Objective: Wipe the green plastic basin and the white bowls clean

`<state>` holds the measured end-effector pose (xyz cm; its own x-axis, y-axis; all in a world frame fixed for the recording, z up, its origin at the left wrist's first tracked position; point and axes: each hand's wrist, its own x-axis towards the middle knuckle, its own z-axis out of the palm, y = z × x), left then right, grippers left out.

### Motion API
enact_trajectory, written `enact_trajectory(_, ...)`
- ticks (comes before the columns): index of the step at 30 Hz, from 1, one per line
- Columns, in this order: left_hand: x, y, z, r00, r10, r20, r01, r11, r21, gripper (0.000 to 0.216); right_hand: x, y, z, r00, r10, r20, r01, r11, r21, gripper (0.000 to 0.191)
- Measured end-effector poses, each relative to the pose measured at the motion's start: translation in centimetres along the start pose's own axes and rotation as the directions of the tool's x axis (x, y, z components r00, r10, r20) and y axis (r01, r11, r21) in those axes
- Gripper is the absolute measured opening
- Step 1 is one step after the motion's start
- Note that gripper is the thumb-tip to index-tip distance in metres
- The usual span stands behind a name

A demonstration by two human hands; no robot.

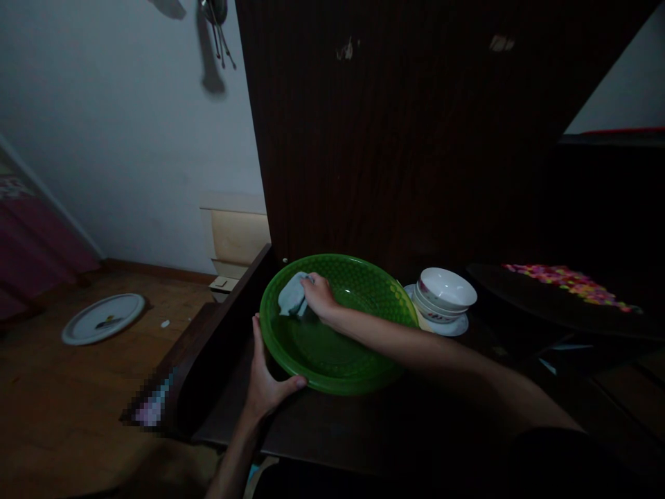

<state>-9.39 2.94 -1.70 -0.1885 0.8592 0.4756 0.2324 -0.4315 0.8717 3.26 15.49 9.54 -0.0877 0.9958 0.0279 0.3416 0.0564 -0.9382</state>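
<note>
- Steadying green basin at near-left rim: left hand, thumb spread wide from fingers.
- Pale cloth bunched inside, at basin's left wall; no clear long axis.
- Right hand nearer, just right of cloth, pinching its edge.

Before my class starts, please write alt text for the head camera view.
A person's right hand holds a pale cloth inside a green basin, while the left hand spreads against its outside. White bowls stand stacked to the basin's right.
</note>
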Motion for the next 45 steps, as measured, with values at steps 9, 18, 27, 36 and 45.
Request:
enact_trajectory(9,0.3,0.5,-0.1,0.999,0.03,0.028,-0.029,0.998,-0.052,0.135,0.9,-0.7,3.4,0.98,-0.198,0.016,0.198,0.969,-0.149,0.016)
enact_trajectory(18,0.5,0.5,-0.2,0.998,0.032,0.054,-0.031,0.999,-0.016,0.136,-2.8,-0.3,4.1,0.86,-0.383,0.338,0.469,0.854,-0.226,0.032)
enact_trajectory(27,0.8,0.5,-0.4,0.998,0.016,0.063,-0.019,0.999,0.045,0.141,-7.5,-0.4,-0.2,0.814,-0.311,0.491,0.365,0.931,-0.014,0.011)
enact_trajectory(36,0.8,0.0,-0.3,0.996,-0.034,0.077,0.037,0.998,-0.048,0.152,-8.7,0.5,-7.1,0.627,-0.227,0.745,0.365,0.931,-0.024,0.009)
enact_trajectory(45,0.9,1.2,-0.6,0.992,0.112,0.056,-0.118,0.988,0.104,0.125,-6.3,-0.4,-15.3,0.461,0.111,0.881,0.244,0.938,-0.246,0.011)
